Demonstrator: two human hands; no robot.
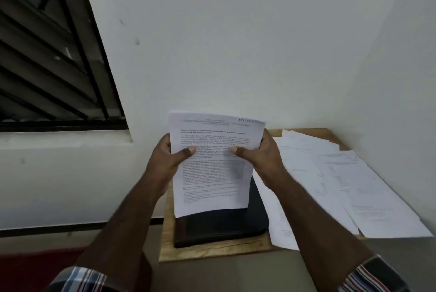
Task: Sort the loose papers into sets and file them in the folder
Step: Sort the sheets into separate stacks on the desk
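I hold a set of printed papers [212, 173] upright above the table. My left hand [165, 157] grips its left edge, thumb on the front page. My right hand [262, 155] grips the right edge the same way. The bottom edge of the sheets stands on or just above a closed black folder [224, 225], which lies flat on the small wooden table [212, 250]. Several loose printed papers [330, 181] lie spread and overlapping on the right part of the table.
The table stands in a corner of white walls [236, 44]. A dark barred window [47, 56] is at the upper left. Loose sheets overhang the table's right front edge. A red floor covering [35, 265] shows at the lower left.
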